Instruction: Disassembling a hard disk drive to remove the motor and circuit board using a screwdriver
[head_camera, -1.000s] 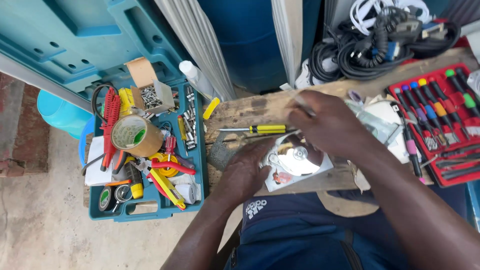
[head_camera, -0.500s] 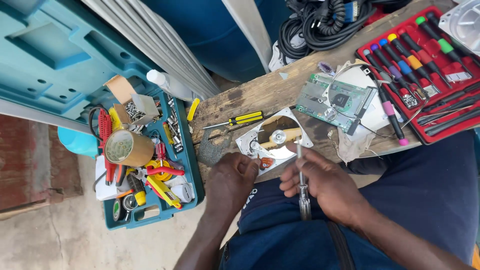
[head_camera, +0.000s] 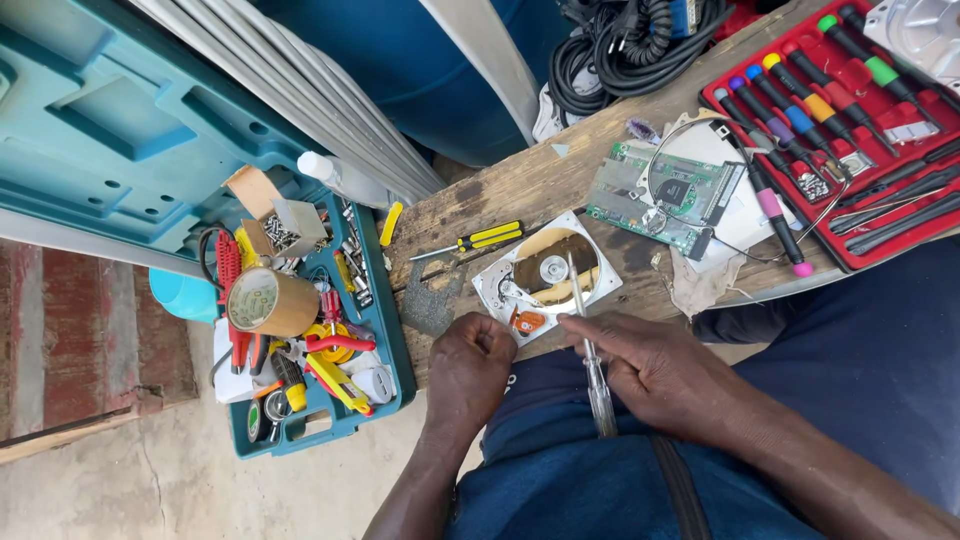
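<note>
An opened hard drive (head_camera: 545, 275) lies on the wooden bench (head_camera: 520, 185), its round cavity and a small orange part showing. My left hand (head_camera: 468, 368) rests on the drive's near left corner, fingers curled against it. My right hand (head_camera: 655, 372) grips a clear-handled screwdriver (head_camera: 597, 385); the thin shaft reaches up over the drive's middle. A yellow-and-black screwdriver (head_camera: 480, 240) lies just beyond the drive. A green circuit board (head_camera: 665, 195) sits to the right of it.
A red tray of coloured precision screwdrivers (head_camera: 850, 110) fills the right end of the bench. Black cables (head_camera: 630, 45) are piled behind. A teal toolbox (head_camera: 310, 330) at the left holds tape, pliers and bits. My blue trousers (head_camera: 600, 470) lie below.
The view has tilted, so the bench sits higher and further right in frame. My right hand came down from over the drive to its near edge with the screwdriver. My left hand stays at the corner.
</note>
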